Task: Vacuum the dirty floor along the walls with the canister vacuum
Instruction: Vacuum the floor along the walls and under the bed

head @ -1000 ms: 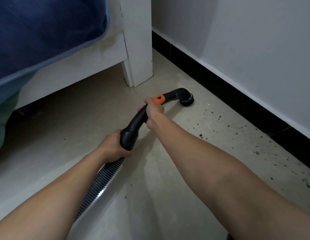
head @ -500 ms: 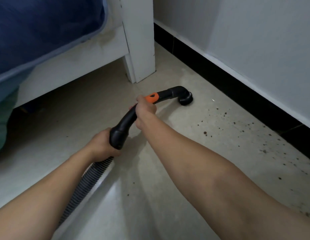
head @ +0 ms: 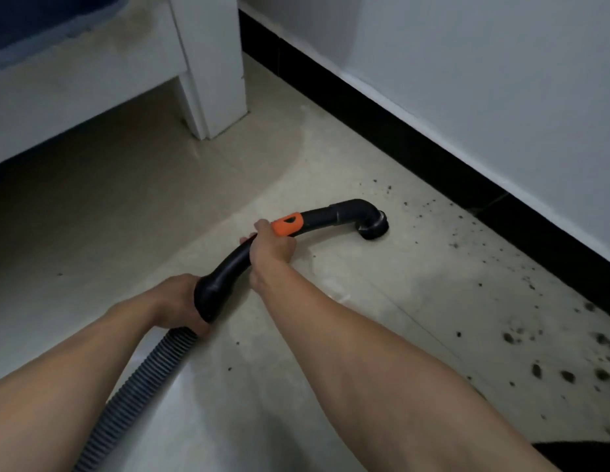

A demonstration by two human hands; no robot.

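The ribbed hose (head: 150, 362) is gripped at its cuff by the left hand (head: 175, 303), the curved wand (head: 259, 248) is clasped by the right hand (head: 271, 248), and the round nozzle (head: 373, 226) is pressed to the floor (head: 347, 301) near the black skirting (head: 433, 158) (mid-sweep, it seems), so a rightward pass over the dark crumbs (head: 535, 366) is judged due next.

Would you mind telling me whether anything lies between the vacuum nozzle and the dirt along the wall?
Nothing visible does: bare floor separates the nozzle from the dark crumbs scattered beside the black baseboard.
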